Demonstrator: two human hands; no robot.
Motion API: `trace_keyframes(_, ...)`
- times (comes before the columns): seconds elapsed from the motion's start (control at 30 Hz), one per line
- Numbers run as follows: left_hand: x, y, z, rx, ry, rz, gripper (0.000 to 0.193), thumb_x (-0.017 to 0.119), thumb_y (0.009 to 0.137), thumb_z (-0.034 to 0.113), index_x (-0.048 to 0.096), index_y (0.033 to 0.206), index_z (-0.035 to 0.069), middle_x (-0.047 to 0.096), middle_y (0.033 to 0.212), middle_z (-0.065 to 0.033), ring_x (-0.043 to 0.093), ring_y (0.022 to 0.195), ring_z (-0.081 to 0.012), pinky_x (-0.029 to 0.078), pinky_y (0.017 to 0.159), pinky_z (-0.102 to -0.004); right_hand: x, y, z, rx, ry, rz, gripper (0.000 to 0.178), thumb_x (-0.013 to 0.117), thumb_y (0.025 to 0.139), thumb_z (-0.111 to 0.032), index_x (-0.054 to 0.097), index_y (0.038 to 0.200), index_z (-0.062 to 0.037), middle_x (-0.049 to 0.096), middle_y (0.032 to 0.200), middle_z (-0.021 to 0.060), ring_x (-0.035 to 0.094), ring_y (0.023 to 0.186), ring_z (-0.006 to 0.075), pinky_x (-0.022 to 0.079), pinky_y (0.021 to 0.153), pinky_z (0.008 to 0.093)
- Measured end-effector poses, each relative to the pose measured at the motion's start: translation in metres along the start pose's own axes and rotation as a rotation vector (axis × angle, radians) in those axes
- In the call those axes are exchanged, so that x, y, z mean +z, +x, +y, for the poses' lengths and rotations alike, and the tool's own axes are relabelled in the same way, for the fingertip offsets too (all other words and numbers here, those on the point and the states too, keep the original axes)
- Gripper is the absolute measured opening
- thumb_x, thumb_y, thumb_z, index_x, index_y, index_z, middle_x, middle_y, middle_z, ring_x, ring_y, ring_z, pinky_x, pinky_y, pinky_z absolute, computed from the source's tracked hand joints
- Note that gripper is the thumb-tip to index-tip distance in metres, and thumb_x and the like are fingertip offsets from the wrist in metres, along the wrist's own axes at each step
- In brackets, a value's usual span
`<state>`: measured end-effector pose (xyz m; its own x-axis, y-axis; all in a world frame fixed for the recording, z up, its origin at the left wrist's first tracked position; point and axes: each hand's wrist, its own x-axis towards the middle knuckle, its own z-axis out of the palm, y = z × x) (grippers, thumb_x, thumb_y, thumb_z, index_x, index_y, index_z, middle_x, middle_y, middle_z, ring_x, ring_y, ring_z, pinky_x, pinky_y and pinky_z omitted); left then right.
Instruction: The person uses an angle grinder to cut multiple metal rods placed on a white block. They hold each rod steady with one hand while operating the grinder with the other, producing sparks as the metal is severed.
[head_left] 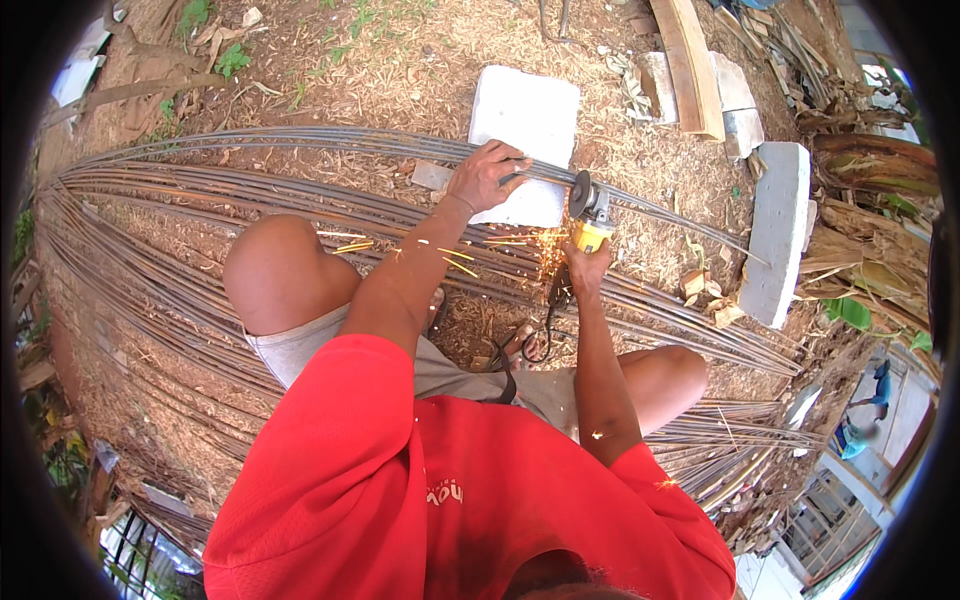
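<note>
My right hand [588, 266] is closed round the yellow body of an angle grinder [592, 232]. The grinder's dark disc [581, 194] meets a bundle of thin steel rods [400, 143], and orange sparks [550, 250] spray from there toward me. To the left of the disc, my left hand [486, 176] grips the same bundle, its fingers wrapped over the rods. Beneath the rods lies a white slab [524, 108]. The grinder's black cord [548, 330] hangs down between my legs. The exact cutting point is partly hidden by the disc.
Several more long steel rods [190, 215] spread across the ground under and around my legs. A grey concrete block [778, 235] stands at the right, by the rods' ends. Wooden planks [690, 70] lie at the far right. Another person [860, 435] is in the distance, lower right.
</note>
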<state>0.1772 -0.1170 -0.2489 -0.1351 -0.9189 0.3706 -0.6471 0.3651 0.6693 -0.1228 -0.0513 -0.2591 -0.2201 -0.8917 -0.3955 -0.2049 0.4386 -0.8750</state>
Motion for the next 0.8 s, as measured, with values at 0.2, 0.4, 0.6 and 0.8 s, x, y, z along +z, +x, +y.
trace_keyframes(0.2, 0.000, 0.000, -0.001, 0.002, 0.011, -0.012, 0.030, 0.085, 0.098, 0.030, 0.086, 0.124, 0.016, 0.077, 0.124, -0.0030, 0.068, 0.121, -0.0242, 0.059, 0.108, -0.0385, 0.001, -0.002, 0.001, -0.061, -0.031, 0.004, 0.053, 0.085, 0.082, 0.005, 0.060, 0.129, -0.0012, 0.073, 0.102, 0.0051, 0.070, 0.083, 0.0167, 0.061, 0.074, 0.0304)
trace_keyframes(0.4, -0.001, 0.001, 0.000, -0.001, 0.001, -0.002, 0.030, 0.085, 0.098, 0.030, 0.087, 0.124, 0.016, 0.078, 0.122, -0.0022, 0.068, 0.120, -0.0236, 0.059, 0.107, -0.0380, -0.005, -0.009, 0.010, -0.036, 0.000, -0.026, 0.054, 0.083, 0.082, 0.007, 0.058, 0.129, -0.0020, 0.071, 0.098, 0.0066, 0.067, 0.073, 0.0156, 0.057, 0.062, 0.0299)
trace_keyframes(0.6, -0.002, 0.001, 0.001, -0.013, -0.012, 0.007, 0.028, 0.085, 0.097, 0.030, 0.087, 0.122, 0.017, 0.078, 0.121, 0.0008, 0.069, 0.118, -0.0222, 0.061, 0.105, -0.0376, -0.005, -0.003, 0.025, -0.170, -0.004, -0.015, 0.053, 0.084, 0.084, 0.006, 0.058, 0.129, -0.0029, 0.070, 0.098, 0.0056, 0.065, 0.071, 0.0154, 0.057, 0.060, 0.0312)
trace_keyframes(0.8, -0.002, 0.001, 0.001, -0.005, -0.010, 0.010, 0.028, 0.086, 0.097, 0.030, 0.087, 0.122, 0.017, 0.078, 0.120, 0.0001, 0.069, 0.117, -0.0225, 0.061, 0.104, -0.0380, -0.003, 0.002, 0.008, -0.010, 0.014, -0.038, 0.049, 0.084, 0.085, 0.006, 0.062, 0.127, -0.0025, 0.071, 0.101, 0.0061, 0.066, 0.073, 0.0164, 0.058, 0.061, 0.0311)
